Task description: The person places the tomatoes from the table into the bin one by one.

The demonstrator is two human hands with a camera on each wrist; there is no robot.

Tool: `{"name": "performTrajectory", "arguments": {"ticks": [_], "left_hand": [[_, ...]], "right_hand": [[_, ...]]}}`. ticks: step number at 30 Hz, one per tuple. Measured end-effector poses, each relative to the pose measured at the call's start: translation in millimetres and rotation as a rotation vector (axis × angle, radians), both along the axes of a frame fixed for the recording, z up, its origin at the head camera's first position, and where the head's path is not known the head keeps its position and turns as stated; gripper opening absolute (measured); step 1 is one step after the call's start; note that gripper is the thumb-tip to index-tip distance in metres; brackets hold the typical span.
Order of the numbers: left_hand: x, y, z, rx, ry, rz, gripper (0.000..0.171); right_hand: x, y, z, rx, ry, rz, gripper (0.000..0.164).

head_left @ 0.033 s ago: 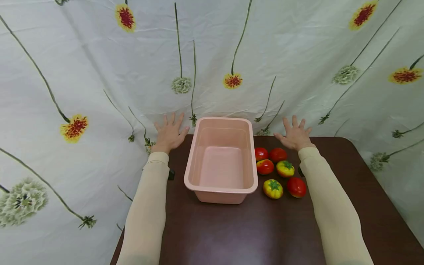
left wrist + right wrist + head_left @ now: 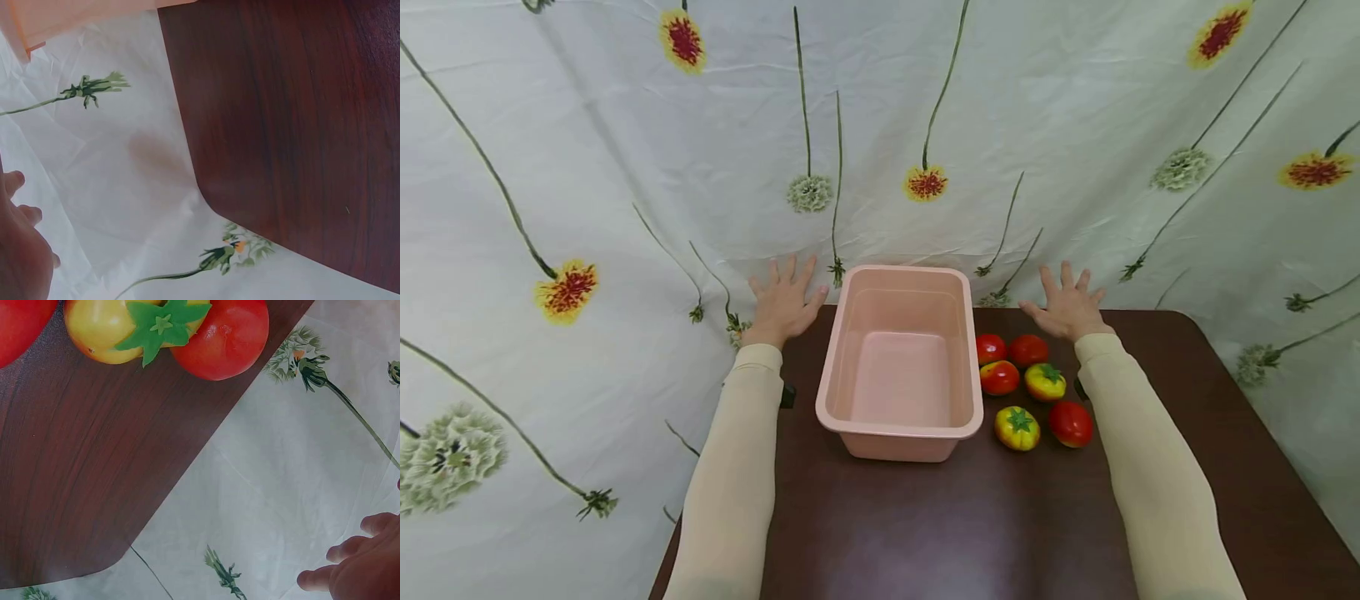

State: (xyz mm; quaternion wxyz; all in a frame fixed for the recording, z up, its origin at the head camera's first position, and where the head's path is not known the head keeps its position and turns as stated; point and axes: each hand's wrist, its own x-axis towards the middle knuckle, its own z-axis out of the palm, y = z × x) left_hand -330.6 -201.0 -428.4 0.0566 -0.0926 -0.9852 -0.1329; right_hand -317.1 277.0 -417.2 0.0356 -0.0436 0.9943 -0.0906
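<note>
My left hand [image 2: 782, 302] is held out with fingers spread, left of a pink plastic basin [image 2: 900, 432] and holding nothing. In the left wrist view that hand [image 2: 25, 244] shows at the lower left edge. To the basin's right, my right hand [image 2: 1066, 307] is also spread and holds nothing, beyond a group of tomatoes. Several are mostly red, such as the red tomato [image 2: 1071, 424]; a yellow tomato [image 2: 1017, 428] with a green star-shaped top lies nearest the front. Another yellow tomato [image 2: 100, 331] touches a red one [image 2: 225, 340] in the right wrist view.
The basin stands upright on a dark brown wooden table [image 2: 910, 525], its inside bare. A white cloth [image 2: 880, 100] printed with flowers hangs behind and around the table. The table's rounded corner [image 2: 203, 197] shows near the left hand.
</note>
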Motion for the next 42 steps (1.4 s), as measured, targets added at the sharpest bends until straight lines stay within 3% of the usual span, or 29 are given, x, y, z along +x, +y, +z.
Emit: {"name": "performTrajectory", "arguments": {"ticks": [8, 15, 22, 27, 31, 35, 37, 42], "left_hand": [[0.5, 2.3, 0.2, -0.024, 0.004, -0.006, 0.068], [0.4, 1.0, 2.0, 0.011, -0.017, 0.001, 0.067], [6.4, 4.2, -5.6, 0.188, -0.006, -0.023, 0.061], [8.7, 5.3, -15.2, 0.320, -0.021, -0.003, 0.062], [10.6, 10.5, -18.2, 0.528, 0.011, 0.009, 0.058], [16.2, 22.3, -15.2, 0.724, 0.073, -0.024, 0.046], [19.8, 25.9, -12.6, 0.762, 0.089, -0.050, 0.041], [30.5, 28.6, -9.6, 0.760, 0.113, -0.107, 0.035]], "right_hand": [[4.0, 9.2, 2.3, -0.001, -0.013, 0.007, 0.094], [9.1, 19.6, -0.8, -0.046, 0.005, 0.027, 0.096], [18.3, 29.6, -4.4, -0.102, -0.052, 0.091, 0.087], [25.4, 36.6, -12.1, -0.126, -0.091, 0.093, 0.085], [28.0, 41.8, -23.8, -0.191, -0.115, 0.072, 0.081], [28.8, 40.5, -40.7, -0.323, -0.143, 0.019, 0.084], [27.5, 36.8, -50.4, -0.391, -0.151, -0.003, 0.082], [29.2, 37.5, -67.1, -0.526, -0.165, -0.024, 0.073]]}}
